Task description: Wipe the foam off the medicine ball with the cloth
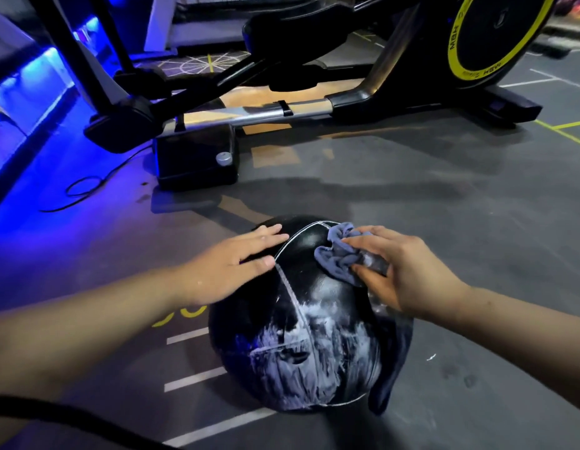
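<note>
The black medicine ball (301,248) with pale seams sits on the grey floor (444,206), its near face smeared with streaky white foam (291,375) while its top shows glossy and clean, and a bunched blue-grey cloth (335,258) lies against its upper right side.

Bare left forearm (87,319) and bare right forearm (525,323), uncovered up to the lower edge of the view. Left grip (236,261) and right grip (408,271) bare as well, nails short. One small pale fleck near the left wrist.
</note>
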Motion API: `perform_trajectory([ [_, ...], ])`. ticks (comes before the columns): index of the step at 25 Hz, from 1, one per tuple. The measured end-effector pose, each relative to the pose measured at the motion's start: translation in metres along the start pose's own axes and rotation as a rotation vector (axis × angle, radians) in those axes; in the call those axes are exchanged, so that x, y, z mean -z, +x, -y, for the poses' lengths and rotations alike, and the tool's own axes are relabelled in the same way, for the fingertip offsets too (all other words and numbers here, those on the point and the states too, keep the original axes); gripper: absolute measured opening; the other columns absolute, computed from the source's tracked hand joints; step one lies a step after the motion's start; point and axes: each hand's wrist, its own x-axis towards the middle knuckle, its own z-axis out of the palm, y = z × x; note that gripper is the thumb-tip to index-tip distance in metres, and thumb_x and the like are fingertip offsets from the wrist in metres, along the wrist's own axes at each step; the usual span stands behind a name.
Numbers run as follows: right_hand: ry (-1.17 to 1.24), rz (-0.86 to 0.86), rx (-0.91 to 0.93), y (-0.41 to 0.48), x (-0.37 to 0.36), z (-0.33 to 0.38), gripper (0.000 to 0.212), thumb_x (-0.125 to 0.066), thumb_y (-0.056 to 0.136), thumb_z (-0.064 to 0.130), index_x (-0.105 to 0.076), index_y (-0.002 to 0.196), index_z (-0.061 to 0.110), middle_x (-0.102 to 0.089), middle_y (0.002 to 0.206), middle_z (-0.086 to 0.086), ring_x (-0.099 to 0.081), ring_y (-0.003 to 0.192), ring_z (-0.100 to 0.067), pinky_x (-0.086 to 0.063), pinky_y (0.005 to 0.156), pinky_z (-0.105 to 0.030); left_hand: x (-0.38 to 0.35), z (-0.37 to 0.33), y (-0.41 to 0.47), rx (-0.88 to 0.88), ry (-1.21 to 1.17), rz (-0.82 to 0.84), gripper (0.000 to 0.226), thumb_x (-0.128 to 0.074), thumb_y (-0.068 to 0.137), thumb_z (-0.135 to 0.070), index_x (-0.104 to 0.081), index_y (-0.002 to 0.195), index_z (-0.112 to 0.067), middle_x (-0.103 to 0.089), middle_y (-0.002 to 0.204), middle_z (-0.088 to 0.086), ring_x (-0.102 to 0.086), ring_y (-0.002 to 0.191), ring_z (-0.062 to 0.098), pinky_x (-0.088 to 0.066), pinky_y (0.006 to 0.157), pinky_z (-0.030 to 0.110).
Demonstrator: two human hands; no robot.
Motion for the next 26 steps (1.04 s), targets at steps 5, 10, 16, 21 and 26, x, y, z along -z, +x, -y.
perform_trajectory([
  [5,0.011,-0.098,-0.188,0.023,-0.002,-0.017,0.036,-0.07,0.077,0.01,-0.072,0.112,0.016,-0.071,0.11,-0.002,-0.067,0.104,-0.021,-0.037,0.09,-0.007,0.009,0.008,0.013,0.049,0.268,0.205,0.061,-0.039,0.094,-0.061,-0.001,0.142,-0.066,0.011,0.155,-0.036,0.008,0.145,-0.008,-0.014,0.115,0.028],
  [10,-0.111,-0.077,0.027,0.014,-0.022,0.021,0.041,-0.059,0.079,0.015,-0.071,0.117,0.028,-0.06,0.133,-0.007,-0.066,0.109,-0.026,-0.053,0.092,-0.029,0.006,0.007,0.051,0.049,0.341,0.197,0.056,-0.033,0.098,-0.057,0.01,0.131,-0.072,0.011,0.157,-0.031,0.003,0.149,0.002,-0.019,0.119,0.035],
  [16,-0.197,0.01,0.102,0.036,-0.009,0.01,0.038,-0.062,0.083,0.013,-0.07,0.119,0.025,-0.065,0.125,-0.006,-0.068,0.102,-0.028,-0.056,0.084,-0.03,-0.002,0.015,0.052,0.037,0.253,0.175,0.051,-0.026,0.105,-0.043,0.006,0.136,-0.067,0.008,0.158,-0.03,0.008,0.147,-0.002,-0.007,0.12,0.03],
  [21,-0.205,0.051,0.287,0.028,-0.028,0.036,0.036,-0.055,0.084,0.017,-0.07,0.117,0.023,-0.062,0.127,-0.008,-0.064,0.11,-0.026,-0.051,0.094,-0.03,-0.001,0.007,0.054,0.05,0.181,0.159,0.055,-0.026,0.107,-0.026,-0.002,0.131,-0.069,0.004,0.158,-0.03,0.008,0.147,-0.003,-0.001,0.118,0.024],
  [26,-0.135,0.127,0.264,0.028,-0.024,0.031,0.035,-0.05,0.092,0.02,-0.069,0.121,0.022,-0.06,0.133,-0.008,-0.061,0.117,-0.03,-0.054,0.095,-0.038,-0.002,0.007,0.05,0.084,0.158,0.146,0.053,-0.029,0.107,-0.024,-0.012,0.145,-0.056,0.001,0.159,-0.028,0.005,0.147,-0.004,0.0,0.115,0.019],
])
